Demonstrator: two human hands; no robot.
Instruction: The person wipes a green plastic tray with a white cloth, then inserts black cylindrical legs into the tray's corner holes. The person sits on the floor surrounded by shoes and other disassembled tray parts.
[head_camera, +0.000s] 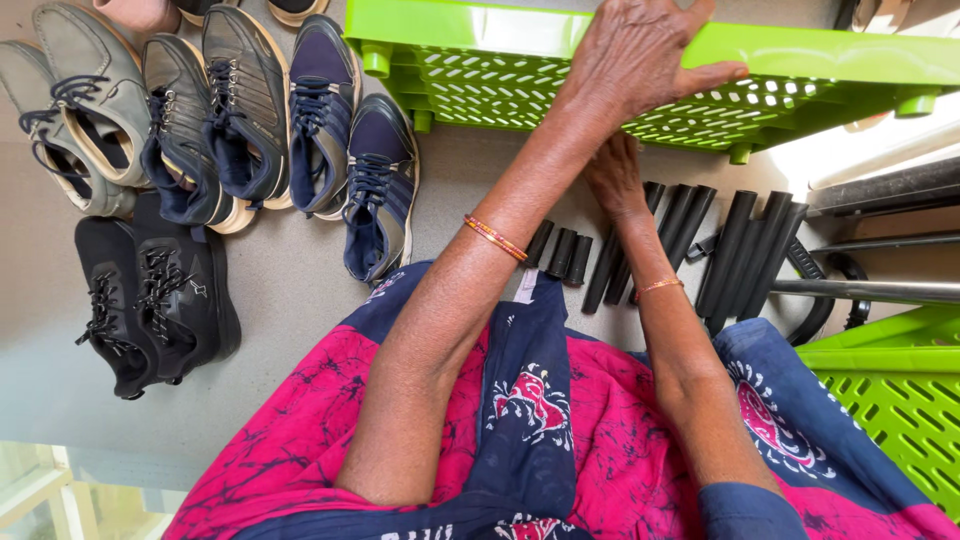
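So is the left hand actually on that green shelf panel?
Touching. The head view shows the left hand laid over the edge of the green shelf panel, fingers pressed flat on its rim with no gap.

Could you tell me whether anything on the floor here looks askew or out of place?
One dark blue sneaker lies angled away from the row of shoes, out of line. The black tubes lie loose beside the green shelf tray, which the left hand grips.

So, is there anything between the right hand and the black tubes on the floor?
Nothing visible. The right hand is just beside the black tubes, with only bare floor around. The left hand rests higher, on the green tray, out of the way.
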